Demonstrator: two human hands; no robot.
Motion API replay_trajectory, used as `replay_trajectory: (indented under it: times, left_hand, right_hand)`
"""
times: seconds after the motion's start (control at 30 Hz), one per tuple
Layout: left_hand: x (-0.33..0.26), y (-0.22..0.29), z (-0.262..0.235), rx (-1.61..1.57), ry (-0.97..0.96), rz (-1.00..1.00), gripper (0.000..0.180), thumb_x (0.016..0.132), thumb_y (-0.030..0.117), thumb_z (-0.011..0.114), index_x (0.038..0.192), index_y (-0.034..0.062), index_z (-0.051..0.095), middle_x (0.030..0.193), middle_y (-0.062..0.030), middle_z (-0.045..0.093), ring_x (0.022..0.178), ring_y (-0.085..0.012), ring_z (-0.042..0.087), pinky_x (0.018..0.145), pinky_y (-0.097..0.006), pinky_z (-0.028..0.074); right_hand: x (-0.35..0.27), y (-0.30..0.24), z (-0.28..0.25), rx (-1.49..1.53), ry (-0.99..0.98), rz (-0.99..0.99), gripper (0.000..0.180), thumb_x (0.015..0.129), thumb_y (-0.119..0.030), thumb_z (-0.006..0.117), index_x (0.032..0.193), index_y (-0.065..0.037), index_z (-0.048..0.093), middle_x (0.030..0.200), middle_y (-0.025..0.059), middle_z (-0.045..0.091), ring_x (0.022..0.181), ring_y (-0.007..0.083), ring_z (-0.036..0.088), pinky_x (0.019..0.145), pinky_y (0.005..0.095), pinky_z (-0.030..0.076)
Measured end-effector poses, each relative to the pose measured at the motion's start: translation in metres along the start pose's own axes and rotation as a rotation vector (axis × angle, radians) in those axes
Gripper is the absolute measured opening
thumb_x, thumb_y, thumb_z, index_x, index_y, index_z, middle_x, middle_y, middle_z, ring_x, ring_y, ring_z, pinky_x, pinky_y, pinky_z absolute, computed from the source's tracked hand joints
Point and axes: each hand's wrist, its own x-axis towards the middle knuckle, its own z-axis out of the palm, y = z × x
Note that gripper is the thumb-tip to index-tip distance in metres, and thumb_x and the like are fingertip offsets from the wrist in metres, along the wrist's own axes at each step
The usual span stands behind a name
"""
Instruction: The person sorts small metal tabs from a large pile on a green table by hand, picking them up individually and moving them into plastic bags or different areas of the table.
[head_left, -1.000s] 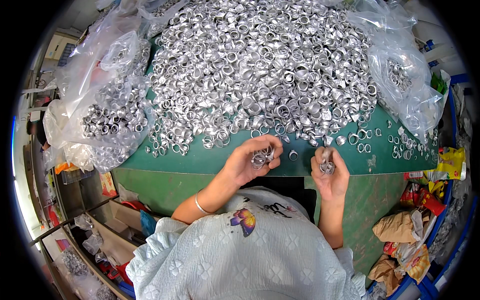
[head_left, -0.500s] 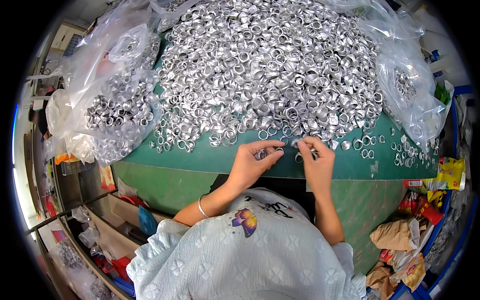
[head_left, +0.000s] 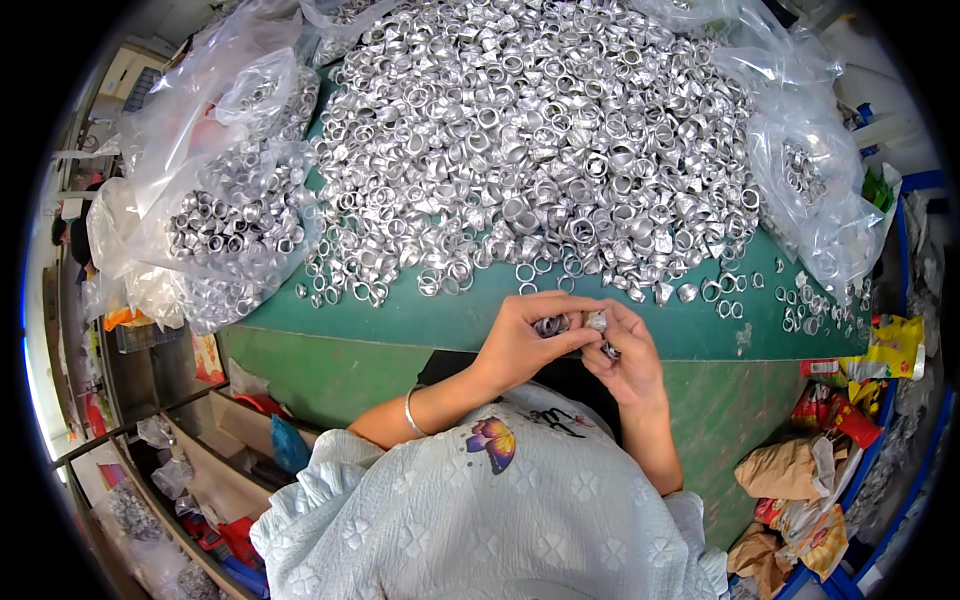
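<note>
L hand [head_left: 515, 345] & R hand [head_left: 630, 362] meet just over the near edge of the dark green surface [head_left: 420, 325], fingertips touching or v. close. L fingers curl round a few silver rings [head_left: 551, 325]; these sit in the hollow btwn thumb & bent fingers, thumb below, index above, both pointing toward the R hand. One silvery piece [head_left: 597, 321], prob. also a ring, is right where the two sets of fingertips meet; can't tell which hand has the main grip on it. R fingers bent inward, closed on a darker ring or two [head_left: 609, 350] low btwn fingers & palm; exact no. unclear, partly hidden.

Beyond the hands, a big ring pile [head_left: 540, 140] covers most of the surface. Nearest strays: two small rings [head_left: 535, 275] just past the L hand, apart from the fingers. More loose rings [head_left: 805, 308] lie on the R side, well apart from the R hand. Clear plastic bag [head_left: 235, 215] w/ rings in it on the L, another clear bag [head_left: 800, 180] w/ rings on the R, both beside the pile. Thin bracelet [head_left: 411, 412] on L wrist.
</note>
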Motion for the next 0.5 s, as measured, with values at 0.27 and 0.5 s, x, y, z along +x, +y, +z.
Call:
replay_trajectory:
  times: [0.27, 0.5]
  left_hand:
    - [0.001, 0.004, -0.007, -0.017, 0.035, -0.073, 0.027, 0.072, 0.007, 0.069, 0.098, 0.0013, 0.064, 0.073, -0.0025, 0.058, 0.068, -0.0080, 0.050, 0.064, -0.023, 0.042]
    - [0.008, 0.004, -0.016, 0.018, 0.057, -0.058, 0.028, 0.073, 0.008, 0.069, 0.099, 0.0008, 0.063, 0.079, -0.0032, 0.061, 0.069, -0.0072, 0.050, 0.067, -0.022, 0.043]
  right_hand:
    - [0.005, 0.002, 0.012, 0.037, -0.003, 0.035, 0.017, 0.091, -0.018, 0.046, 0.089, -0.002, 0.051, 0.068, 0.0038, 0.050, 0.043, 0.0062, 0.038, 0.035, 0.0176, 0.027]
    - [0.016, -0.004, 0.019, 0.022, 0.109, 0.079, 0.014, 0.089, -0.017, 0.048, 0.091, -0.003, 0.051, 0.064, 0.0031, 0.049, 0.044, 0.0083, 0.041, 0.036, 0.0181, 0.028]
